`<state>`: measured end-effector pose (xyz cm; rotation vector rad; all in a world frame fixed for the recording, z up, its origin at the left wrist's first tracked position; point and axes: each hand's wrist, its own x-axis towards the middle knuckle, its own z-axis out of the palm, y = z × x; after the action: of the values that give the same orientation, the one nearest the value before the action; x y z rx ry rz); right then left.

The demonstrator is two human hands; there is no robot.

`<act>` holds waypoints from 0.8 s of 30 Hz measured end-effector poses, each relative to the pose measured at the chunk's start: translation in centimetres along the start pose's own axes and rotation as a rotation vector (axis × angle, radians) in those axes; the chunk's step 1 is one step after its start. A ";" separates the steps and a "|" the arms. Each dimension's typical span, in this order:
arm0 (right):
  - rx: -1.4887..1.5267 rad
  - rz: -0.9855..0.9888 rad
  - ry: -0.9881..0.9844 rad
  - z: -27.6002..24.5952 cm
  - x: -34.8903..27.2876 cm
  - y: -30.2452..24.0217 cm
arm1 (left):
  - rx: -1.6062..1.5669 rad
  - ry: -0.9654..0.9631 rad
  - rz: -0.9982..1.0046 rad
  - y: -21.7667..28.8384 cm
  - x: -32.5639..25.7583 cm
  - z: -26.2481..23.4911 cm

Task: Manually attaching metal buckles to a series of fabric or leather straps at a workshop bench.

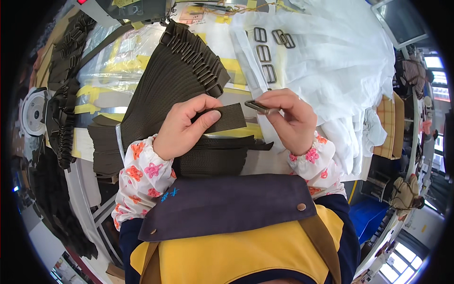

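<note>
My left hand (187,124) pinches a dark olive webbing strap (230,118) near its cut end, which points right. Just beyond that end, my right hand (289,115) grips a dark metal slide buckle (257,107) between thumb and fingers. A small gap separates strap and buckle. Behind my left hand fans a thick stack of straps (156,83), their far ends fitted with a row of buckles (194,57). More cut strap ends (213,154) lie below my hands. Several loose slide buckles (263,53) rest on white cloth past my right hand.
White fabric (331,61) is heaped across the right of the table. A machine (142,9) stands at the far edge. Further buckled straps (66,104) hang along the left, beside a white wheel (34,113). Yellow tape (127,64) marks the plastic-covered tabletop. A blue bin (371,217) sits lower right.
</note>
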<state>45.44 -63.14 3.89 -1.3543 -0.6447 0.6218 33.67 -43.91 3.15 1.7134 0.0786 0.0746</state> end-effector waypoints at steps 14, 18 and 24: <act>-0.152 -0.265 -0.002 2.1 2.3 -0.3 | -0.153 0.095 -0.064 0.1 0.0 -1.6; 0.351 0.224 -0.073 -0.6 2.1 0.2 | -0.125 0.054 0.015 -0.3 0.3 -0.6; -0.142 -0.071 -0.270 0.7 2.0 1.1 | 0.131 -0.118 0.034 0.4 0.6 1.3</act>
<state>46.23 -61.08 3.02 -1.3836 -0.9656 0.7192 34.35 -45.15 3.35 1.8468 -0.0336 -0.0064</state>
